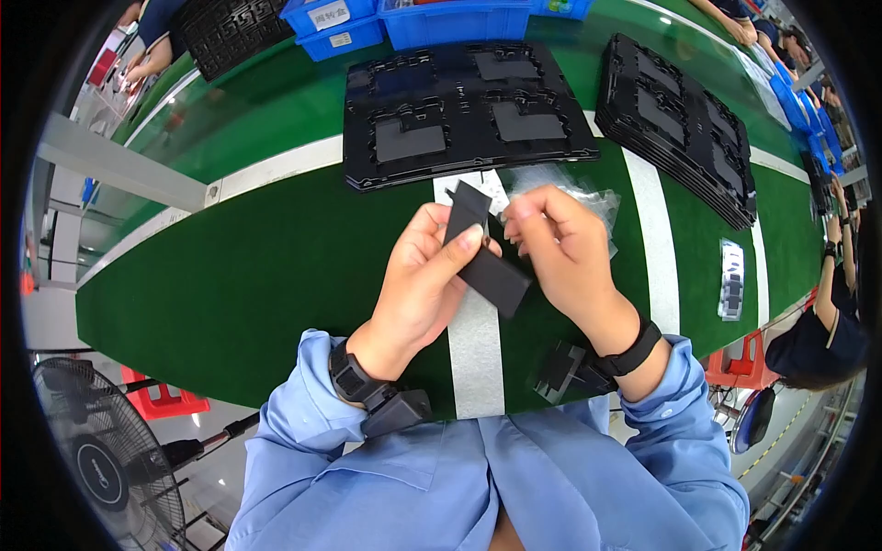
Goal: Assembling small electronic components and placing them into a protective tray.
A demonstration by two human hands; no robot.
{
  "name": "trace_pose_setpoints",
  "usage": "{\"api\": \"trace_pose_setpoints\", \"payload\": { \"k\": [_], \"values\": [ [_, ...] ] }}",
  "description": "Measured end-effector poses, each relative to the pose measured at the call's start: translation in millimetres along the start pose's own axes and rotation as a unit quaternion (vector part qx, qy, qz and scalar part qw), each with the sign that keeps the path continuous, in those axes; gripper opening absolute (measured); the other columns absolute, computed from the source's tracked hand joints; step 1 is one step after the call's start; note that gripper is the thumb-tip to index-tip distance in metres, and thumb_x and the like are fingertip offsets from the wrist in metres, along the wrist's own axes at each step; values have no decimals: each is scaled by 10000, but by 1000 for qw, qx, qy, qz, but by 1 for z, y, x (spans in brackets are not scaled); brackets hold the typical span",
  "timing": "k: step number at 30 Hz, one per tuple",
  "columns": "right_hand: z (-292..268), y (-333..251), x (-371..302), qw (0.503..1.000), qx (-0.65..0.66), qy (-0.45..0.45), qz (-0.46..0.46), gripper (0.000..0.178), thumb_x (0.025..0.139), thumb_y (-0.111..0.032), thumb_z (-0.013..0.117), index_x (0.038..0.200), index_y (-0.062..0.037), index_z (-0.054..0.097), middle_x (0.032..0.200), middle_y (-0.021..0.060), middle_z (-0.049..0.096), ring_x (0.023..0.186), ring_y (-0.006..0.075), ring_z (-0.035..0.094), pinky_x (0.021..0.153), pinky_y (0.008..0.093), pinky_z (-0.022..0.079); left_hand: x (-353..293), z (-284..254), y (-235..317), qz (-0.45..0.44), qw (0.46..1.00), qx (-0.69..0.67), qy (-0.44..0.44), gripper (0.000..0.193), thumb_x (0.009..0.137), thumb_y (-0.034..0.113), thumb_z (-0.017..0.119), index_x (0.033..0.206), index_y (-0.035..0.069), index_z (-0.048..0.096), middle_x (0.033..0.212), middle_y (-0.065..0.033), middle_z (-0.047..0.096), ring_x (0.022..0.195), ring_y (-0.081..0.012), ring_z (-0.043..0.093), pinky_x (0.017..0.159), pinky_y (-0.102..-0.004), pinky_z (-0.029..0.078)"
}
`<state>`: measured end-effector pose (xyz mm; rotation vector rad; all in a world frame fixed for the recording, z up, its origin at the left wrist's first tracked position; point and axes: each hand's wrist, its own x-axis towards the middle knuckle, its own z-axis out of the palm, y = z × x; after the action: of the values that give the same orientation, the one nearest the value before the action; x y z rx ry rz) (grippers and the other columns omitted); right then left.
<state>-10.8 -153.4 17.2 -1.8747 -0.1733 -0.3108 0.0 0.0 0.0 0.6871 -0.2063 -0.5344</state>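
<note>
My left hand (404, 298) grips a flat black L-shaped piece (497, 281), thumb on its upper face and fingers behind it. The piece is tilted above the green mat, in front of my chest. At its right side is my right hand (571, 253), thumb and fingertips drawn together in a pinch. Whatever lies between those fingertips, if anything, is too small to make out. Behind my right hand, thin clear plastic sheets (602, 204) lie on the mat. Just beyond both hands stands a stack of black molded trays (459, 163), with grey L-shaped areas in the top one.
Another stack of black trays (675, 151) stands farther right. A strip of silvery and dark pieces (732, 280) lies on the mat at right. Blue bins (455, 25) line the far side. A fan (106, 459) stands at lower left. Other people work around the table's edges.
</note>
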Motion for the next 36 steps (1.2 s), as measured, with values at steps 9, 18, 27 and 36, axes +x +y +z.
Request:
{"api": "trace_pose_setpoints", "payload": {
  "k": [9,18,27,36],
  "values": [
    [17,-4,-10,975,185,-55,110,182,879,-164,531,883,17,517,715,49,591,632,60,543,561,193,424,4,2,3,165,959,134,189,156,835,31,568,906,30,429,872,-117,610,786,-124,590,726,-238,458],
    [16,2,-7,954,262,-30,143,189,906,-177,487,939,4,529,713,40,598,614,66,550,573,197,448,1,0,15,194,935,245,167,109,852,50,555,897,21,460,891,-99,609,803,-96,570,721,-222,446],
    [7,7,-3,642,589,-296,391,300,944,-213,358,1031,22,524,553,-23,374,450,72,354,398,190,278,13,-14,40,256,918,293,-76,867,637,32,743,1324,51,215,1144,-155,515,1070,-248,499,910,-370,367],
    [16,-3,-10,903,334,-159,219,417,950,-309,309,1034,32,534,779,94,605,721,159,600,627,251,487,-2,9,49,206,910,342,111,545,700,-68,663,1182,-8,416,766,-55,621,752,-103,589,714,-225,448]
  ]
}}
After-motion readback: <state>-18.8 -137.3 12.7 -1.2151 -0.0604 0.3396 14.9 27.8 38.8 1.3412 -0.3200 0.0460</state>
